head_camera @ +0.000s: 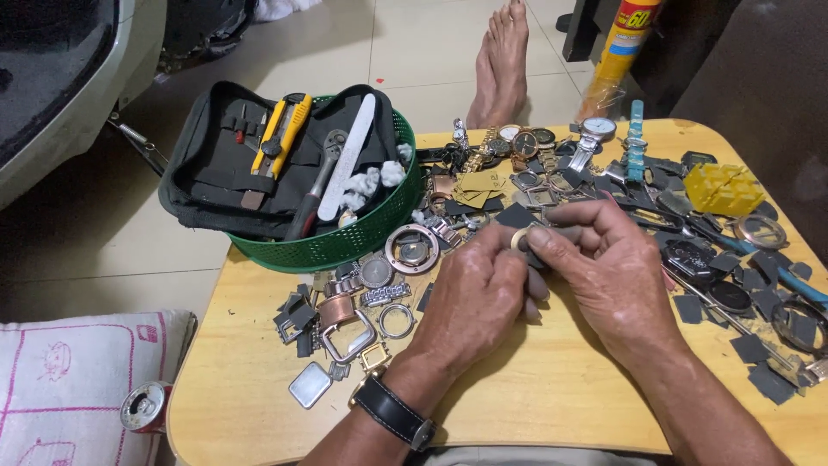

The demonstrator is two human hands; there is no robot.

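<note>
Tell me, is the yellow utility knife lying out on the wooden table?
No, the yellow utility knife sits in the black tool pouch inside the green basket.

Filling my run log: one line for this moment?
left hand: pinches small ring part | right hand: pinches it too | wooden table

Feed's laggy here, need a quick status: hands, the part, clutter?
Left hand and right hand together, fingers pinching a small round watch case. Held just above the wooden table. Loose watch parts and sandpaper scraps crowd both sides.
</note>
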